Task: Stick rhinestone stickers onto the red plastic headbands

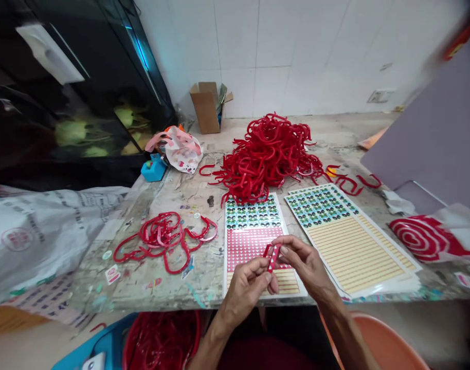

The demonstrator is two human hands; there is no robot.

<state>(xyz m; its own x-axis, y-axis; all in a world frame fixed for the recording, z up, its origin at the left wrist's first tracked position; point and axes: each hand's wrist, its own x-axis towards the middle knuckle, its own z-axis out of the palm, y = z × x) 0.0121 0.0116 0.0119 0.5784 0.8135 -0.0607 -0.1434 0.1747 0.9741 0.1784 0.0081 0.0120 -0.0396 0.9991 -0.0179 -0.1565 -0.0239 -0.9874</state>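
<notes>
Between my two hands is a small red strip [273, 258] with white marks, above a sticker sheet [250, 241] printed in green, pink and yellow. My left hand [250, 285] pinches its lower end between thumb and fingers. At its upper end, my right hand [302, 259] has thumb and fingers closed on it. A large pile of red curved strips [268, 154] lies just behind the sheet. Further left on the table is a smaller tangle of red loops [165, 236].
More sticker sheets [346, 236] lie at the right, near a red and white wrapped bundle [428, 237]. A cardboard box [207, 110], a blue tape dispenser [154, 168] and a patterned bag [183, 149] stand at the back. Below the table edge are a red tub [161, 341] and an orange basin [385, 341].
</notes>
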